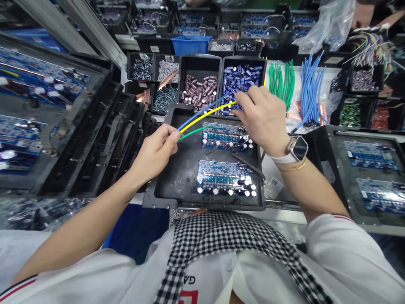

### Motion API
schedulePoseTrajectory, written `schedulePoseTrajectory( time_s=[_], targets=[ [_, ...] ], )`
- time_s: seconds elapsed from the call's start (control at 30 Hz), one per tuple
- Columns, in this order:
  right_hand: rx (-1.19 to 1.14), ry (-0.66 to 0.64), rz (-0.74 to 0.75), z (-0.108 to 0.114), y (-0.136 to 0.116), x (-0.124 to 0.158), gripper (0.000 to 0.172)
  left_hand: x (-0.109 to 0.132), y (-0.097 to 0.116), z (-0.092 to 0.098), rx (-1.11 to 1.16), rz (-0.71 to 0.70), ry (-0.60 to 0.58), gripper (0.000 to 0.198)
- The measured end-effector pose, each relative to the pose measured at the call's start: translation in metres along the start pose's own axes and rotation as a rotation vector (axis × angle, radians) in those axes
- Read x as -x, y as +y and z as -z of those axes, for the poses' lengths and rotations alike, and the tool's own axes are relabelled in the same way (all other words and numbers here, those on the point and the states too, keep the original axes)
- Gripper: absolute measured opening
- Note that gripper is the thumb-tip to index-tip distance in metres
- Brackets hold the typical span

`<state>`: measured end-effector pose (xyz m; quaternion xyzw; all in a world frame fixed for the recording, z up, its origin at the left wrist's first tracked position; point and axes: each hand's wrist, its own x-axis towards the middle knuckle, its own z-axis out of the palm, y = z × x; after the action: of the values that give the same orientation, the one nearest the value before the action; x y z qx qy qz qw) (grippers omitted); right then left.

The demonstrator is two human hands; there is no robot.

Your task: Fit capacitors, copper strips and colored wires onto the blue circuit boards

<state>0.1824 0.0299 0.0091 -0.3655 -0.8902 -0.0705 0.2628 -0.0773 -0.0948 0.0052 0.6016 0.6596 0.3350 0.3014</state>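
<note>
A: Please, where are the wires sitting now?

B: The yellow wire (209, 112), the blue wire (202, 110) and the green wire (198, 130) are hanging over the tray (177, 169), towards twelve o'clock from its centre. The green one is curling over the upper board (218, 137); I cannot tell if it is touching.

A: And the hands?

B: At nine o'clock, the left hand (155, 152) is pinching all three near one end. At two o'clock, the right hand (264, 116) is meeting the yellow wire's far end, but I cannot tell whether its fingers are pressing.

A: How are such wires behaving, in your opinion?

B: I am judging them light and springy, with a smooth, perhaps slippery cover. I am advising a grip close to the tip, because a middle grip is letting the end swing.

A: What is lying further out?

B: The lower board (218, 179) is lying at five o'clock; its raised parts are looking fragile. Blue cylinders (242, 78) are filling a bin at one o'clock, and green wires (280, 82) are standing at two.
</note>
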Motion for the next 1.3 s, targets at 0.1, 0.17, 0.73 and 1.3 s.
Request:
schedulePoseTrajectory(
  time_s=[0.1,0.17,0.73,1.3],
  targets=[
    [-0.011,-0.096,0.008,-0.007,0.006,0.001,0.030,0.004,0.000,0.000,-0.026,0.006,-0.027,0.027],
    [-0.180,-0.165,-0.014,-0.016,0.005,0.004,0.028,0.008,0.003,0.000,-0.085,0.003,-0.063,0.028],
    [-0.563,-0.275,-0.083,-0.045,0.006,0.017,0.027,0.020,0.011,-0.002,-0.262,0.017,-0.257,0.039],
    [-0.307,-0.306,0.044,-0.023,0.027,0.013,0.031,0.040,0.012,-0.006,-0.630,-0.252,-0.266,0.034]
  ],
)
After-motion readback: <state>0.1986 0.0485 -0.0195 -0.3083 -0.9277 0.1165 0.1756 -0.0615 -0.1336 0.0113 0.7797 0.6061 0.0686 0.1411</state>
